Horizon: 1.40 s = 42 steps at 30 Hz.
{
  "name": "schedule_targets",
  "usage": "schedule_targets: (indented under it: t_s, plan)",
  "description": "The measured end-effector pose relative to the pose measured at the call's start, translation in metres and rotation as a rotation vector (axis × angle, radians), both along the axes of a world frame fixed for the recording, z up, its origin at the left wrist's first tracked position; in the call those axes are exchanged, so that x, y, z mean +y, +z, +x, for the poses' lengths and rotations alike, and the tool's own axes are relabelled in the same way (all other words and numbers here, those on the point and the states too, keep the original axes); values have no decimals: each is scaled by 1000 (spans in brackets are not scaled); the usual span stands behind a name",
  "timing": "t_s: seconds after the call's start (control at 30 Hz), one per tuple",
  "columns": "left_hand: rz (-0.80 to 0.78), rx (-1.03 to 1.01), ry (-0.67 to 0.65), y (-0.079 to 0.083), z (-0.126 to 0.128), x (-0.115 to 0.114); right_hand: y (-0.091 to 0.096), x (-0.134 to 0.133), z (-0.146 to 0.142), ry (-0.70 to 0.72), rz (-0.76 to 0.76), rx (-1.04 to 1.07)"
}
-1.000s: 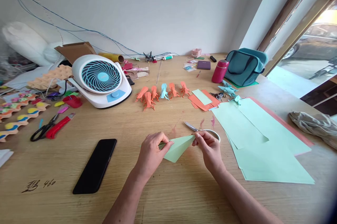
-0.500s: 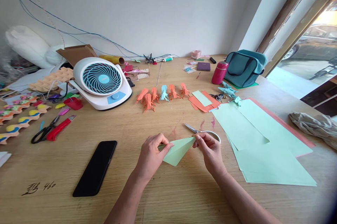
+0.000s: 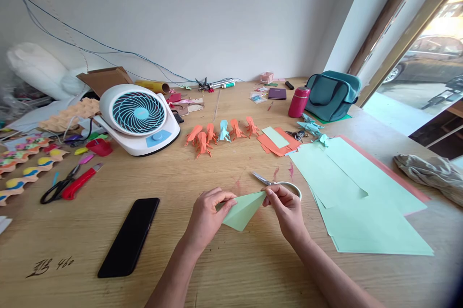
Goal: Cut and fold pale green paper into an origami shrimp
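A folded piece of pale green paper (image 3: 244, 210) is stretched between my two hands, just above the table. My left hand (image 3: 210, 214) pinches its left side between thumb and fingers, hiding that end. The thumb and fingertips of my right hand (image 3: 286, 207) grip its right corner. Behind my right hand lie scissors (image 3: 261, 178) with silvery blades and a pale handle, partly covered by the fingers. Beyond the hands stand several orange folded-paper insects (image 3: 203, 144) with a light blue one (image 3: 224, 131) among them.
Large pale green sheets (image 3: 376, 226) lie on the right, near a teal bag (image 3: 331, 96) and a magenta bottle (image 3: 299, 102). To the left are a black phone (image 3: 129, 237), a white fan (image 3: 139, 117), a red cutter (image 3: 81, 182) and black-handled scissors (image 3: 58, 189). Orange paper pieces (image 3: 285, 140) lie mid-table.
Both hands still hold the folded green paper, with only a slight shift of the fingers. The whole view has moved a little.
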<state>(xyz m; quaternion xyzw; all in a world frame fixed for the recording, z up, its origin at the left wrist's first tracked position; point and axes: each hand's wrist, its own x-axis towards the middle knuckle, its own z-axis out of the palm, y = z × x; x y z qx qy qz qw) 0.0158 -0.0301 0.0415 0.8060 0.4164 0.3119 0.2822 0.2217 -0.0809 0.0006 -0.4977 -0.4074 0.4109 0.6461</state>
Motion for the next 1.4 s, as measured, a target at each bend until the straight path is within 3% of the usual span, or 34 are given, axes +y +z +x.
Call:
schedule_targets:
  t_s: [0.6,1.4]
  plan:
    - [-61,-15,-46,10,-1,-1,5,2,0,5,-69,10]
    - [-133,-50,-53,7,-1,0,10,3,0,24,-112,33]
